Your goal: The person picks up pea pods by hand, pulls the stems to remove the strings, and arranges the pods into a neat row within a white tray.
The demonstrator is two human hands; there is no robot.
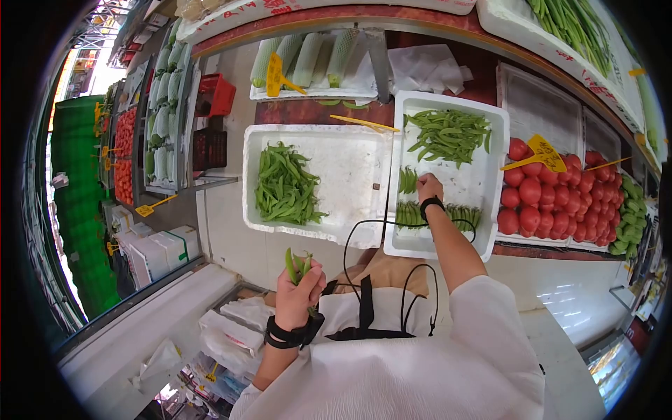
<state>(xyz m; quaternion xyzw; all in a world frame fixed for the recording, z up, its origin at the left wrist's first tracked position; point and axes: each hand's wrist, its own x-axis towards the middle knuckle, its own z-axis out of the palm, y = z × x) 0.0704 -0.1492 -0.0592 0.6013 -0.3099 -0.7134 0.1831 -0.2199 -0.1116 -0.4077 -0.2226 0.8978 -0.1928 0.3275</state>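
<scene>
My left hand [299, 288] is closed around a few green pea pods [290, 266], which stick up past the fingers, in front of my body. Inside the right white foam box [498, 210], my right hand [429, 187] has its fingers pinched together at the end of a short row of pea pods [407, 180]. What those fingertips hold is hidden. A longer, neat row of pods [458, 215] lies along the near side of that box, partly under my right wrist. Loose pods [450, 136] form a pile at its far end. The left foam box [350, 157] bears a larger loose heap [285, 185].
Stacked tomatoes [542, 199] with a yellow price tag [542, 155] stand to the right. Netted pale gourds [308, 59] lie in a tray behind the boxes. A yellow stick [364, 123] rests across the box rims. A black cable [348, 252] loops near my right arm.
</scene>
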